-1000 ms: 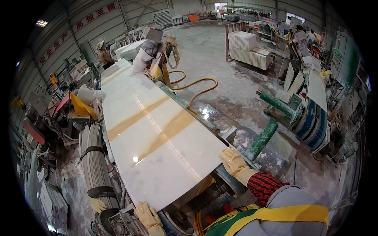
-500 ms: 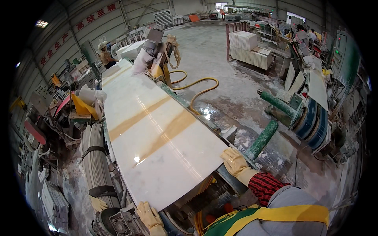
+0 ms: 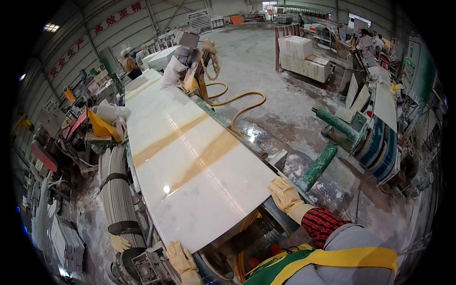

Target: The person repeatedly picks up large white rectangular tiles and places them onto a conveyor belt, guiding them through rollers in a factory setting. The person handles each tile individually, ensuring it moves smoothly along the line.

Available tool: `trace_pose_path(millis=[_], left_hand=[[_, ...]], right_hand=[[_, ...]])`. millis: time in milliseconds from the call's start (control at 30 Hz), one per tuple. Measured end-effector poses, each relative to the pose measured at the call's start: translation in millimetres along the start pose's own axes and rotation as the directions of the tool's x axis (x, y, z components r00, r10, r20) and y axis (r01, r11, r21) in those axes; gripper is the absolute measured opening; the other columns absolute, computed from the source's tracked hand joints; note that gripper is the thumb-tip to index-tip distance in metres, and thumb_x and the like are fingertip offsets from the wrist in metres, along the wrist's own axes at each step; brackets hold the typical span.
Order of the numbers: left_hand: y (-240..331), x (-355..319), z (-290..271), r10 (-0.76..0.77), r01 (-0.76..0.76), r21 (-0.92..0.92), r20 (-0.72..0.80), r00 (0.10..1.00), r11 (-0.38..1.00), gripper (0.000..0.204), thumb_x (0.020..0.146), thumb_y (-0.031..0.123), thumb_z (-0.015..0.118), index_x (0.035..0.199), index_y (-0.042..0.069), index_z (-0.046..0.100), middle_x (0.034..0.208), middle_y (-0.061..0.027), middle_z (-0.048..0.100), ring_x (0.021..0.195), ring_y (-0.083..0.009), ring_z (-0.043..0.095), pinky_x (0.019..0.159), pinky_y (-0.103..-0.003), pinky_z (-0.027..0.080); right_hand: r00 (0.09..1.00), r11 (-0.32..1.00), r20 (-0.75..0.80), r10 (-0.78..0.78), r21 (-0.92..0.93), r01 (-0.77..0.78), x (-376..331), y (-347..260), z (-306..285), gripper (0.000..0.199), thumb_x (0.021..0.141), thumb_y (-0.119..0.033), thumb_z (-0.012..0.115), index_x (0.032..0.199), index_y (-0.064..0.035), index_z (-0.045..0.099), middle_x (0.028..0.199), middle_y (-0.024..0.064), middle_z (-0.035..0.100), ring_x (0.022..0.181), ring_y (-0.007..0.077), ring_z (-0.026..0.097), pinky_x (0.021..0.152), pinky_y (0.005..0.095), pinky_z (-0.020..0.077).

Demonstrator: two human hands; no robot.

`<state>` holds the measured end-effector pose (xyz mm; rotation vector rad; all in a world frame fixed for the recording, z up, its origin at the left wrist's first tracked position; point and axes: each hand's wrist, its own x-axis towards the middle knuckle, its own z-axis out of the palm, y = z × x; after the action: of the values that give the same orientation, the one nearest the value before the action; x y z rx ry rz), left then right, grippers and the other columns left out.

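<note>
My left hand point(image 3: 183, 260) and right hand point(image 3: 286, 197), both gloved, rest at the two near corners of the polished white slab point(image 3: 213, 202), which lies lengthwise in front of me on the table point(image 3: 216, 114), its tan bands crossing it at a slant. The fingers of the left are nearly straight and a little parted; those of the right lie together, slightly bent against the corner. Both thumbs are too hidden for me to tell whether I have a closed hold or only a touch.

To steady this end well, I judge I should press evenly at both corners, so neither side leads and the slab stays square. I'd use flat fingers rather than tips, since that glossy face looks slick. Below the near edge sits dark machinery point(image 3: 251, 237), so I'd keep my fingertips out of that gap. My right elbow, in its checked sleeve point(image 3: 325, 225), should stay loose, clear of the green roller point(image 3: 319, 167), and my left wrist off the motor point(image 3: 142, 270) just beside it
</note>
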<state>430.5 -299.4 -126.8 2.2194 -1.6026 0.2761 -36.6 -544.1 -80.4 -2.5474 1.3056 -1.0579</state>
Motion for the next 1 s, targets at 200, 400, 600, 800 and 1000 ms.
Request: trace_pose_path(millis=[200, 400, 600, 800, 1000], left_hand=[[7, 2, -6, 0.036, -0.036, -0.016, 0.01, 0.999, 0.999, 0.047, 0.096, 0.011, 0.068, 0.14, -0.003, 0.062, 0.151, -0.0346, 0.059, 0.144, -0.0538, 0.051, 0.125, -0.063, 0.036], [2, -2, -6, 0.051, -0.051, -0.012, -0.012, 0.999, 0.999, 0.045, 0.095, 0.01, 0.068, 0.138, -0.001, 0.063, 0.15, -0.0324, 0.06, 0.142, -0.0528, 0.052, 0.124, -0.062, 0.037], [12, 2, -14, 0.014, -0.014, -0.01, 0.015, 1.0, 1.0, 0.045, 0.094, 0.012, 0.069, 0.138, 0.0, 0.064, 0.149, -0.0305, 0.061, 0.143, -0.0515, 0.052, 0.125, -0.06, 0.038], [6, -6, -6, 0.003, -0.004, 0.02, 0.029, 1.0, 1.0, 0.047, 0.096, 0.014, 0.067, 0.141, 0.0, 0.063, 0.153, -0.0307, 0.059, 0.146, -0.051, 0.05, 0.126, -0.06, 0.036], [17, -1, -18, -0.014, 0.014, -0.008, 0.064, 0.998, 1.0, 0.048, 0.097, 0.013, 0.067, 0.143, -0.001, 0.06, 0.154, -0.0312, 0.057, 0.144, -0.052, 0.05, 0.125, -0.06, 0.036]], right_hand=[[1.0, 1.0, 0.02, 0.012, -0.014, -0.011, -2, -1, -6, 0.017, 0.095, -0.009, 0.064, 0.112, -0.0086, 0.068, 0.112, 0.0147, 0.067, 0.109, 0.0405, 0.063, 0.096, 0.0515, 0.0518], [0.999, 0.999, -0.031, -0.035, 0.009, 0.036, -4, 0, -2, 0.02, 0.095, -0.01, 0.063, 0.114, -0.0079, 0.068, 0.114, 0.0163, 0.067, 0.11, 0.0423, 0.062, 0.097, 0.0525, 0.0512], [1.0, 1.0, -0.013, 0.005, 0.012, -0.005, -6, -4, -7, 0.02, 0.094, -0.011, 0.063, 0.113, -0.0081, 0.068, 0.115, 0.0166, 0.067, 0.111, 0.0427, 0.061, 0.098, 0.0531, 0.051], [1.0, 1.0, 0.005, 0.013, -0.008, -0.012, -7, -6, -7, 0.02, 0.094, -0.01, 0.063, 0.113, -0.0083, 0.067, 0.114, 0.0163, 0.067, 0.112, 0.042, 0.061, 0.098, 0.0527, 0.0512], [1.0, 1.0, -0.016, 0.006, 0.027, -0.006, -8, -7, -9, 0.021, 0.093, -0.008, 0.064, 0.114, -0.0056, 0.067, 0.115, 0.019, 0.066, 0.111, 0.0448, 0.061, 0.099, 0.0538, 0.0508]])
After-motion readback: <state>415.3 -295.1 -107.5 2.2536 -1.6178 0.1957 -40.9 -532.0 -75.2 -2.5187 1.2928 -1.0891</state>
